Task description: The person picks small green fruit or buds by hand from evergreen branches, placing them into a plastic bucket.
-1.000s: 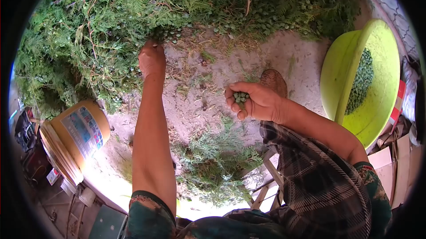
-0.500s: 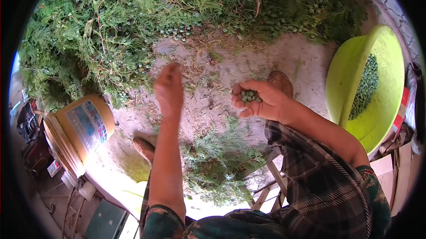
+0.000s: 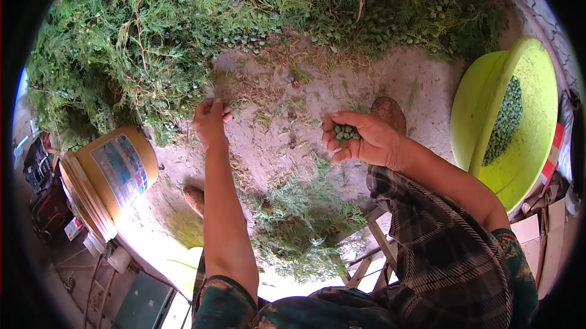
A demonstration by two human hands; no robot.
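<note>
My right hand (image 3: 373, 141) is cupped, palm up, around a small heap of green cones (image 3: 347, 133) over the bare floor. Its fingers curl in and the cones show in the palm. Further left, my left hand (image 3: 211, 124) is closed with fingertips drawn together, at the edge of the pile of leafy conifer branches (image 3: 165, 42). Whatever its fingers hold, if anything, is too small to make out. More green cones (image 3: 505, 122) lie inside the lime-green basin (image 3: 473, 103) at the right.
A yellow-brown bucket (image 3: 137, 161) with a printed label lies tilted at the left. Loose conifer sprigs (image 3: 305, 207) lie between my feet, where shoes (image 3: 389, 114) show. Cardboard (image 3: 552, 231) stands at the lower right. Debris litters the floor (image 3: 421, 85).
My left hand has moved left and slightly down, toward the branches on the left. My right hand stays nearly in place with the green cones in it.
</note>
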